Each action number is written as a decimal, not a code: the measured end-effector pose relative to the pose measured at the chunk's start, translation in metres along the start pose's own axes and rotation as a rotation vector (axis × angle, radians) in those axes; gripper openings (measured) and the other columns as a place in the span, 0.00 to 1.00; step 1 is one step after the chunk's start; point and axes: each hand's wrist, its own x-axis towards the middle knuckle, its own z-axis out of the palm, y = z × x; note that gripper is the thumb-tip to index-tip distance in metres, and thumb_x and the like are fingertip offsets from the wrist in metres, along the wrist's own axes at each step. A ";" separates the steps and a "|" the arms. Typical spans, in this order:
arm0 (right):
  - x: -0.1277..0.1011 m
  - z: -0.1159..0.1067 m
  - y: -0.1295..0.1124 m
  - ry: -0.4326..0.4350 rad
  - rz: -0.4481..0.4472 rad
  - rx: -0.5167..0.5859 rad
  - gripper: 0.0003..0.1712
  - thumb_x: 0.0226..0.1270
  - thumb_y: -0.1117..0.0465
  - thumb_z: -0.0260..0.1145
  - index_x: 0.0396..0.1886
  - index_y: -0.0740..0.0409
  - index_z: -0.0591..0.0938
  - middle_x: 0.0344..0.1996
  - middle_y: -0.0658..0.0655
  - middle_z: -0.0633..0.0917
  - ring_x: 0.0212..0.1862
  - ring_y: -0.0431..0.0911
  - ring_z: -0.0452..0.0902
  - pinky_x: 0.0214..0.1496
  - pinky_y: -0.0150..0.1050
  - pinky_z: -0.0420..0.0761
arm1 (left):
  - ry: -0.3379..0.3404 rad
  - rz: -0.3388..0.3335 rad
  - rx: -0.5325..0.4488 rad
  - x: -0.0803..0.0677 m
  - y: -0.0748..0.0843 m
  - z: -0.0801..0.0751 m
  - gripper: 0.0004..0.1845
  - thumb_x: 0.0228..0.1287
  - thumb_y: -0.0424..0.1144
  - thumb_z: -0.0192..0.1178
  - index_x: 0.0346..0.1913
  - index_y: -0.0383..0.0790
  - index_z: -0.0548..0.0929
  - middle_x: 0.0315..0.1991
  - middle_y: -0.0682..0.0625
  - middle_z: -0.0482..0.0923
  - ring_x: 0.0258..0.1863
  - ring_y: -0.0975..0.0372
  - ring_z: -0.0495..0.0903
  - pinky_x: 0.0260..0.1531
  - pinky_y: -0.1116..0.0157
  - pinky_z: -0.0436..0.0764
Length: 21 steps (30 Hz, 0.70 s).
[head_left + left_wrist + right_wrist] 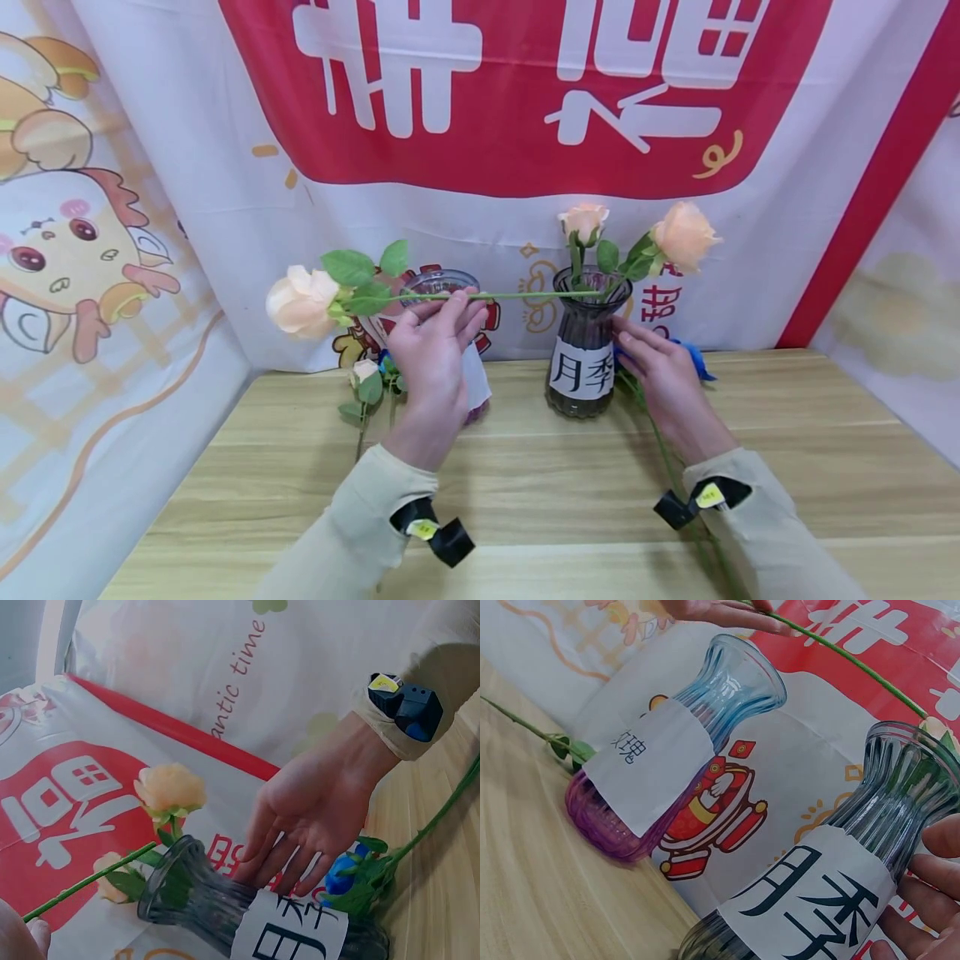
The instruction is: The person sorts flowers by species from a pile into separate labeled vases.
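Observation:
My left hand (pixel 435 358) pinches the green stem of a peach rose (pixel 302 302) between thumb and fingers. The rose lies almost level, bloom to the left, its cut end over the mouth of a dark ribbed glass vase (pixel 579 327). Two peach roses stand in that vase, one upright (pixel 584 222) and a fuller one (pixel 686 235) leaning right. A white label with black characters wraps the vase's body. My right hand (pixel 311 806) rests its extended fingers against the vase's right side, palm facing it.
Behind my left hand stands a blue-to-purple glass vase (pixel 731 690) with a white label. A small pale rose (pixel 365 372) lies left of it on the wooden table (pixel 540 500). A blue flower (pixel 696 360) lies behind my right hand. A printed cloth hangs behind.

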 end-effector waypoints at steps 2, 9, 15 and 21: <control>0.000 -0.001 0.000 0.000 0.000 -0.002 0.34 0.86 0.54 0.57 0.84 0.54 0.61 0.85 0.52 0.61 0.87 0.48 0.53 0.89 0.48 0.55 | -0.015 0.006 -0.017 0.000 -0.006 0.007 0.09 0.69 0.24 0.67 0.45 0.29 0.77 0.44 0.31 0.90 0.38 0.52 0.94 0.48 0.55 0.92; -0.002 -0.002 0.000 -0.008 -0.005 0.006 0.35 0.85 0.53 0.58 0.84 0.55 0.61 0.86 0.52 0.60 0.87 0.48 0.53 0.89 0.48 0.55 | -0.036 0.009 0.031 -0.002 -0.021 0.022 0.09 0.69 0.24 0.66 0.47 0.26 0.78 0.49 0.27 0.88 0.42 0.49 0.94 0.50 0.56 0.91; -0.001 -0.001 0.000 -0.013 -0.002 0.000 0.34 0.86 0.53 0.57 0.84 0.55 0.61 0.86 0.52 0.61 0.87 0.48 0.53 0.89 0.48 0.55 | -0.038 0.044 0.068 0.000 -0.029 0.031 0.07 0.69 0.23 0.67 0.44 0.28 0.80 0.47 0.27 0.88 0.38 0.51 0.94 0.48 0.53 0.92; 0.000 -0.002 -0.001 -0.014 0.004 -0.005 0.34 0.86 0.53 0.57 0.84 0.54 0.62 0.85 0.52 0.61 0.87 0.48 0.53 0.89 0.48 0.55 | -0.041 0.086 0.104 0.002 -0.031 0.036 0.06 0.68 0.24 0.68 0.44 0.30 0.82 0.43 0.34 0.90 0.41 0.49 0.93 0.51 0.52 0.91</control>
